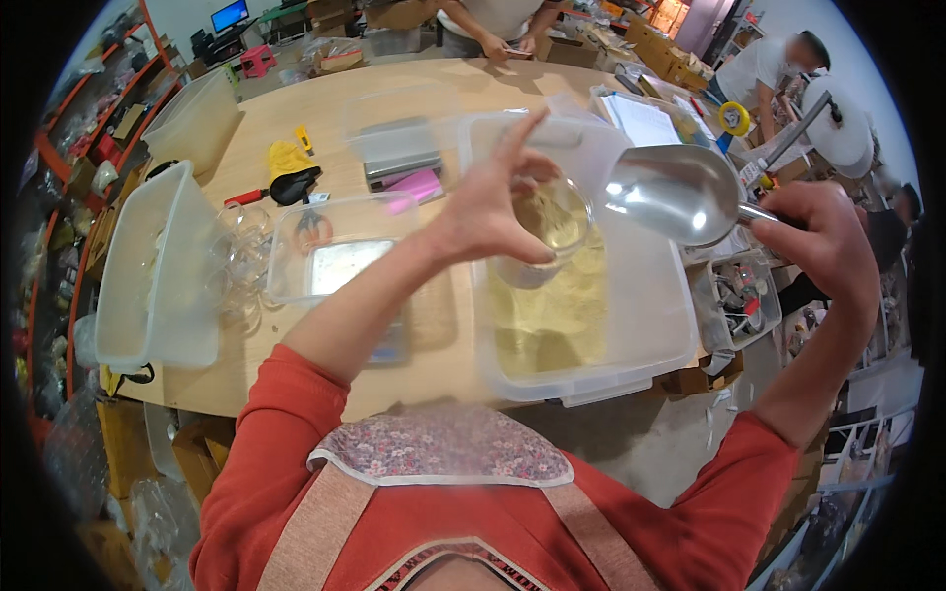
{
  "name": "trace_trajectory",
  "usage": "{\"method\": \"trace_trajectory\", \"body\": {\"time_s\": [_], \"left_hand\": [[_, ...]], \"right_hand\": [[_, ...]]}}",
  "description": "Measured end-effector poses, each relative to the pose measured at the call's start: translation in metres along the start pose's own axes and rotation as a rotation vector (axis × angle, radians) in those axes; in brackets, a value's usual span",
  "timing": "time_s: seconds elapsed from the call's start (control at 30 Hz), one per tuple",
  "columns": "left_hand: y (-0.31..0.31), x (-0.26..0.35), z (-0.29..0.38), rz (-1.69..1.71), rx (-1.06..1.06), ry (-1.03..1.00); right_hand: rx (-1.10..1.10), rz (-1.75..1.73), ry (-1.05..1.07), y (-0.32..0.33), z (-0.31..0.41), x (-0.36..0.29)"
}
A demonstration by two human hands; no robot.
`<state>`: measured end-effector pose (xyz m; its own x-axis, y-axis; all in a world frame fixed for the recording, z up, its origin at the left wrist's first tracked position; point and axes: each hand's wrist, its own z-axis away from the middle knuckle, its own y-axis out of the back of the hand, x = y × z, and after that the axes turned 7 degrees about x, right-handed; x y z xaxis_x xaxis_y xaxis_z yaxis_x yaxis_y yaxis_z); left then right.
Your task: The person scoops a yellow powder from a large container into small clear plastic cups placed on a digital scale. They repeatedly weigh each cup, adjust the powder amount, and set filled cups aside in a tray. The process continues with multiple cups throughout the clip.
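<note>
My left hand [499,203] grips a clear round plastic jar [573,221] from its left side; yellowish material shows inside. The jar is held over a large translucent plastic bin [650,325], whose left part holds a yellow powder or fine grain [547,318]. My right hand [820,229] is closed on the handle of a shiny metal scoop [669,192], to the right of the jar. The scoop's wide end points left towards the jar without touching it, and I cannot tell whether anything lies in it.
Left on the table stand translucent bins [159,273], clear jars [240,273] and a smaller clear container [344,203]. Scissors [314,229], a yellow-and-black glove [292,170] and a yellow cutter [304,140] lie behind. A tool bin [739,295] is at right. Other people [495,22] are nearby.
</note>
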<state>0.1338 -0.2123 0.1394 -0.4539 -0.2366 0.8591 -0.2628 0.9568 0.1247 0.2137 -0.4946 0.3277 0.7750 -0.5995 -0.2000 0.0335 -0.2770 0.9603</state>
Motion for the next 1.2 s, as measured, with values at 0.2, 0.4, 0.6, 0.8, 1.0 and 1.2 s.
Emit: {"method": "trace_trajectory", "body": {"time_s": [0.2,0.4,0.6,0.8,1.0,1.2], "left_hand": [[0.1,0.025,0.036,-0.196,0.159,0.073],[0.173,-0.044,0.101,-0.407,0.329,0.289],[0.194,-0.097,0.147,-0.469,0.475,0.361],[0.191,-0.109,0.161,-0.471,0.503,0.433],[0.186,-0.118,0.16,-0.453,0.485,0.408],[0.186,-0.122,0.166,-0.436,0.467,0.393]], "right_hand": [[-0.148,-0.105,-0.318,-0.129,-0.019,0.055],[-0.52,0.01,-0.437,-0.286,-0.047,0.094],[-0.611,-0.055,-0.421,-0.335,-0.053,0.098],[-0.398,-0.281,-0.405,-0.372,-0.069,0.081],[-0.38,-0.292,-0.439,-0.356,-0.068,0.099],[-0.25,-0.438,-0.602,-0.264,-0.029,0.093]]}}
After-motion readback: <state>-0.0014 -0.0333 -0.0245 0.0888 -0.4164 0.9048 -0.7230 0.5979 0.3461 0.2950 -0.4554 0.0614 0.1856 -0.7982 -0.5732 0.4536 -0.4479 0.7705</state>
